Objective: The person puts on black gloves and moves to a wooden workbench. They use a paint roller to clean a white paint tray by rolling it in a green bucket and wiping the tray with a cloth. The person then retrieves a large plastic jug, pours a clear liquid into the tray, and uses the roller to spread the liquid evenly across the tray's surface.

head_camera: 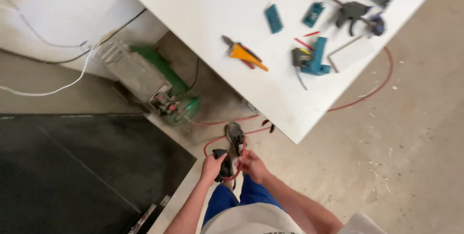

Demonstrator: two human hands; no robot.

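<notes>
Head view: left hand point(211, 166) closed around a black plug point(224, 162), held just above the blue trousers point(227, 199). Right hand point(252, 164), just beside the left, pinches a red cable point(240, 159) that loops out ahead of both hands, past a shoe point(235, 135), and runs under the white table point(203, 16). Beyond the hands on the tabletop: orange-handled pliers point(245, 54), blue block point(316, 59). Green machine point(150, 82) on floor, ahead-left of left hand.
</notes>
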